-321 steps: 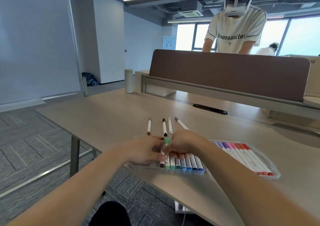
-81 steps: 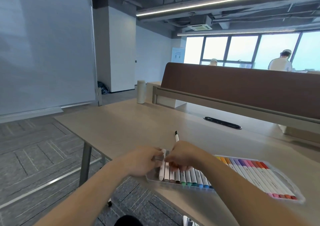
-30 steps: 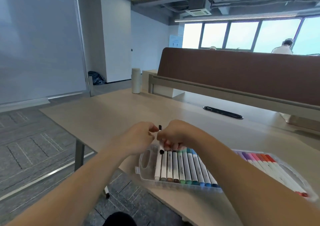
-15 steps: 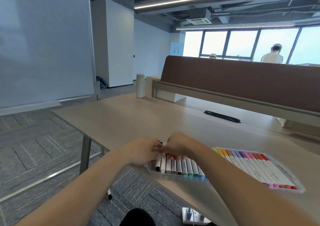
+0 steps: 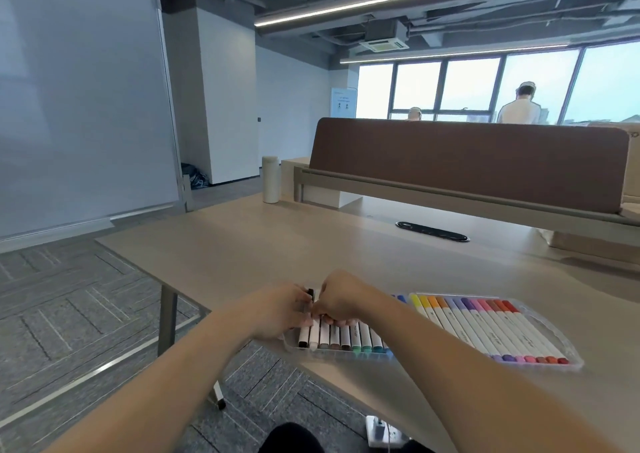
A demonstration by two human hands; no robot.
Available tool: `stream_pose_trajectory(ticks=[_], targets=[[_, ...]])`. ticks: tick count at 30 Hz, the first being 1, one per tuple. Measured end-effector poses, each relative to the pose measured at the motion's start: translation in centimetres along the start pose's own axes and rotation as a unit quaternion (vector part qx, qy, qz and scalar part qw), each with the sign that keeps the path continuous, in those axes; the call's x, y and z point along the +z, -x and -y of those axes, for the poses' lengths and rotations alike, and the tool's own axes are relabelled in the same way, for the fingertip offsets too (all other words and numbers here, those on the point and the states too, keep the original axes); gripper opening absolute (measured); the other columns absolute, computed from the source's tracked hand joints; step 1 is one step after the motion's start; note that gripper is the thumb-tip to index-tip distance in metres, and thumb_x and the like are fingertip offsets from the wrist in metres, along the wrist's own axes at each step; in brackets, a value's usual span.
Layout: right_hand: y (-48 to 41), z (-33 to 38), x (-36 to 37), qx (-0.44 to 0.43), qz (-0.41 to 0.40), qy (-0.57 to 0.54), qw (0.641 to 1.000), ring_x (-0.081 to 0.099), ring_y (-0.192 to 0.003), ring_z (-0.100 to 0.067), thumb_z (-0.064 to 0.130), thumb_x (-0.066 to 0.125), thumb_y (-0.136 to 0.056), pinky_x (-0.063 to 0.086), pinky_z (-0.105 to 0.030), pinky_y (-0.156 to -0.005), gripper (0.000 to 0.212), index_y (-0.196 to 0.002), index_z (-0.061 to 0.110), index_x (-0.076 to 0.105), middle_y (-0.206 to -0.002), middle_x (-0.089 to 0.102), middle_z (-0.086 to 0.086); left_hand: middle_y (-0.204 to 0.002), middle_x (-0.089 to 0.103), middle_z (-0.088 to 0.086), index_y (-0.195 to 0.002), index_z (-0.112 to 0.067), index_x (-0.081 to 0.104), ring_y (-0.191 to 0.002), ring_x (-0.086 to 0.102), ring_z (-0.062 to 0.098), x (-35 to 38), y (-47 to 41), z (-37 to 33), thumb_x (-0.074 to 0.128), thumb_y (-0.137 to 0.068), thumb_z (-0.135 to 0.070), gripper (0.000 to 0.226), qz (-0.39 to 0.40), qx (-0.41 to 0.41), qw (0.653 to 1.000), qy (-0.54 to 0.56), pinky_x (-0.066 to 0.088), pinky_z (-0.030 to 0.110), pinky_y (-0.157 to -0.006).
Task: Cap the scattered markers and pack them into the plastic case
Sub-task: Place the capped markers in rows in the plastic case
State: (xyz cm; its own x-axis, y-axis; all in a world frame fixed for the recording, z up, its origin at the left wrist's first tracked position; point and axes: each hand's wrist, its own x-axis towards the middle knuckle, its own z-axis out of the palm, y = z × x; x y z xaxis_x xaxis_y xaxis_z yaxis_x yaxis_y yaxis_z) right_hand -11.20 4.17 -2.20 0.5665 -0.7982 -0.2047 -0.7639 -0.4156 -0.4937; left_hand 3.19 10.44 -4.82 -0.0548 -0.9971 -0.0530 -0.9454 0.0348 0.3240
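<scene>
Head view: at the table's (image 5: 242, 244) near edge, my left hand (image 5: 280, 310) pinches the far end of a black marker (image 5: 303, 334) lying leftmost in the open case (image 5: 291, 344). My right hand (image 5: 341, 300) curls onto the neighbouring markers (image 5: 353, 338); its grip I cannot tell.

Markers (image 5: 485, 331) lie in the case (image 5: 568, 352) at the table's (image 5: 277, 244) near edge.
</scene>
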Motion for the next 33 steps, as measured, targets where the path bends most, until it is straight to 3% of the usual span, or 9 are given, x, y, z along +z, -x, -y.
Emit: stream_pose_trajectory(ticks=[4, 7, 10, 15, 22, 25, 29, 31, 33], targets=[[2.6, -1.4, -0.8, -0.019, -0.064, -0.040, 0.997, 0.055, -0.057, -0.022, 0.014, 0.057, -0.094, 0.049, -0.027, -0.058, 0.016, -0.089, 0.001, 0.065, -0.077, 0.067, -0.018, -0.104, 0.068, 0.010, -0.095, -0.009, 0.065, -0.097, 0.063, 0.029, 0.2, 0.0, -2.9, 0.046, -0.098, -0.021, 0.023, -0.067, -0.027, 0.997, -0.026, 0.049, 0.038, -0.084], [4.9, -4.0, -2.1, -0.009, -0.140, -0.009, 0.990, 0.064, -0.075, -0.031, 0.019, 0.059, -0.092, 0.051, -0.034, -0.071, 0.028, -0.089, -0.005, 0.071, -0.089, 0.071, -0.022, -0.114, 0.064, 0.005, -0.119, -0.008, 0.065, -0.111, 0.058, 0.027, 0.4, -0.3, -6.4, 0.045, -0.102, -0.025, 0.031, -0.083, -0.013, 0.996, -0.009, 0.041, 0.024, -0.080], [7.0, -8.0, -3.6, 0.026, -0.194, 0.014, 0.981, 0.063, -0.077, -0.023, 0.024, 0.058, -0.093, 0.050, -0.032, -0.068, 0.019, -0.089, 0.007, 0.067, -0.081, 0.065, -0.006, -0.130, 0.060, 0.006, -0.130, -0.014, 0.059, -0.116, 0.055, 0.023, 0.8, -1.3, -10.3, 0.049, -0.101, -0.034, 0.037, -0.071, 0.002, 0.997, 0.012, 0.042, 0.032, -0.097], [11.0, -15.0, -6.6, 0.127, -0.231, 0.051, 0.963, 0.049, -0.057, -0.019, 0.020, 0.054, -0.091, 0.037, -0.026, -0.053, 0.029, -0.063, 0.013, 0.050, -0.059, 0.049, -0.002, -0.136, 0.055, 0.002, -0.135, -0.021, 0.055, -0.118, 0.052, 0.021, 2.1, -3.1, -17.6, 0.045, -0.100, -0.046, 0.045, -0.036, 0.060, 0.997, -0.016, 0.040, 0.033, -0.097], [14.0, -21.6, -9.0, 0.260, -0.233, 0.097, 0.932, 0.060, -0.088, -0.026, 0.024, 0.054, -0.081, 0.048, -0.031, -0.072, 0.009, -0.079, 0.016, 0.053, -0.094, 0.062, -0.007, -0.141, 0.054, 0.004, -0.135, -0.019, 0.057, -0.124, 0.051, 0.023, 4.0, -4.3, -24.5, 0.042, -0.102, -0.040, 0.042, 0.026, 0.062, 0.995, -0.068, 0.040, 0.033, -0.099], [14.1, -23.0, -9.4, 0.265, -0.190, 0.063, 0.943, 0.060, -0.079, -0.024, 0.023, 0.051, -0.087, 0.047, -0.029, -0.067, 0.019, -0.071, 0.014, 0.051, -0.078, 0.058, -0.005, -0.130, 0.062, 0.003, -0.124, -0.020, 0.065, -0.111, 0.057, 0.021, 4.6, -4.4, -25.5, 0.039, -0.102, -0.039, 0.039, 0.052, 0.052, 0.995, -0.074, 0.044, 0.031, -0.093], [14.2, -23.4, -9.3, 0.247, -0.215, -0.007, 0.945, 0.055, -0.070, -0.024, 0.020, 0.048, -0.092, 0.041, -0.028, -0.060, 0.027, -0.066, 0.012, 0.049, -0.068, 0.052, -0.005, -0.113, 0.066, -0.004, -0.114, -0.024, 0.069, -0.098, 0.058, 0.015, 5.0, -4.2, -25.9, 0.039, -0.101, -0.044, 0.038, 0.064, 0.045, 0.996, -0.042, 0.045, 0.026, -0.081], [14.3, -23.3, -9.1, 0.236, -0.231, -0.033, 0.943, 0.054, -0.078, -0.026, 0.017, 0.047, -0.093, 0.039, -0.029, -0.066, 0.028, -0.065, 0.012, 0.047, -0.071, 0.052, -0.007, -0.117, 0.065, -0.004, -0.119, -0.027, 0.066, -0.096, 0.055, 0.014, 5.0, -3.9, -26.2, 0.038, -0.101, -0.044, 0.038, 0.063, 0.045, 0.996, -0.040, 0.041, 0.024, -0.073], [14.5, -23.1, -9.3, 0.211, -0.289, -0.094, 0.929, 0.053, -0.076, -0.027, 0.018, 0.048, -0.093, 0.038, -0.029, -0.065, 0.029, -0.065, 0.011, 0.050, -0.074, 0.054, -0.008, -0.126, 0.061, -0.003, -0.126, -0.028, 0.061, -0.099, 0.051, 0.014, 4.5, -3.6, -26.5, 0.034, -0.102, -0.045, 0.040, 0.058, 0.043, 0.996, -0.044, 0.038, 0.026, -0.079]])
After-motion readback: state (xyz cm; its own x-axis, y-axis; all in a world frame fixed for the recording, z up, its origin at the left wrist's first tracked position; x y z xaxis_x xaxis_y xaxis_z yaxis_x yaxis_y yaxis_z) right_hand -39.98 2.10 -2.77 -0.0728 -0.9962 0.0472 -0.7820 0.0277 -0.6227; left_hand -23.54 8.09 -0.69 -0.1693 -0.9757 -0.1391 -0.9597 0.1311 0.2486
